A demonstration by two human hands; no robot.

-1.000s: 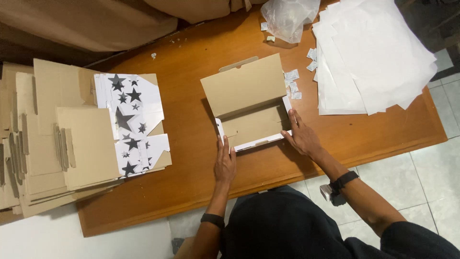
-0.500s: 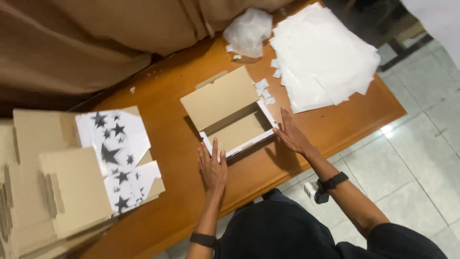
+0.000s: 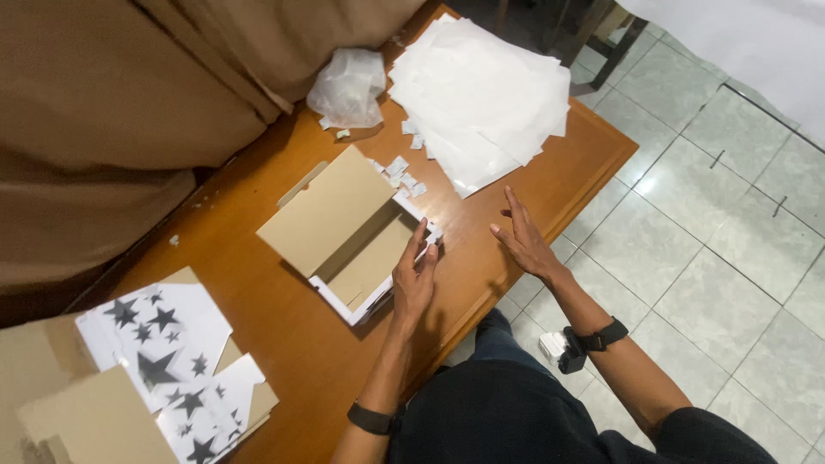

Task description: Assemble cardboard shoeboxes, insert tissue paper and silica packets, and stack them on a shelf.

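Note:
An open cardboard box [image 3: 344, 232], brown inside with white outer walls and its lid tipped back, lies on the wooden table [image 3: 284, 335]. My left hand [image 3: 413, 277] rests flat on the box's near right wall, fingers together. My right hand [image 3: 522, 236] hovers over the table's edge to the right of the box, fingers spread, holding nothing. It is between the box and a stack of white paper sheets [image 3: 485, 94].
Small white paper scraps [image 3: 400, 172] lie beside the box. A crumpled clear plastic bag [image 3: 348, 86] sits at the back. Flat box blanks printed with black stars [image 3: 168, 361] are piled at the left. Brown fabric [image 3: 120, 112] drapes behind the table. Tiled floor [image 3: 713, 215] spreads right.
My right hand has lifted off the box and moved right toward the paper stack. My left hand has shifted onto the box's right side. The view has swung to the right.

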